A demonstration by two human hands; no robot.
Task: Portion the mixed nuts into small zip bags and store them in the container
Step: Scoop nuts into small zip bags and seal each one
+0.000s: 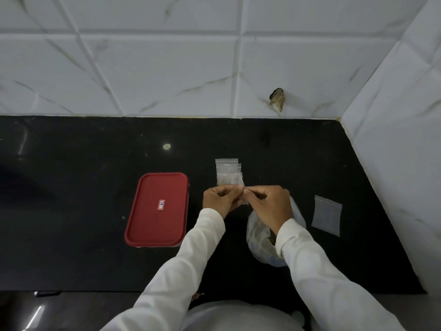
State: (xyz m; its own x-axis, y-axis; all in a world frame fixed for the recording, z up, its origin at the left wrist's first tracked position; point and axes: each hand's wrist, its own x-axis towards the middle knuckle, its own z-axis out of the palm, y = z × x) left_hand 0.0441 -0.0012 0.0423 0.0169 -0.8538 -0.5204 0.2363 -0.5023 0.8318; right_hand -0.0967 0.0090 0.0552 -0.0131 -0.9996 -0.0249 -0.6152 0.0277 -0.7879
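Home kitchen corner, black stone counter [83, 211], marbled white wall tiles [167, 68]

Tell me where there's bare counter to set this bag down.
Bare black counter lies left of the red-lidded rectangular container and behind it, toward the tiled wall. Crowded: stacked small zip bags, large clear nut bag, lone flat zip bag.

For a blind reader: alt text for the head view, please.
Left hand and right hand pinch a small zip bag over a black counter. Beyond lies a stack of bags; a red-lidded container sits left, a bag of nuts and a lone bag right.
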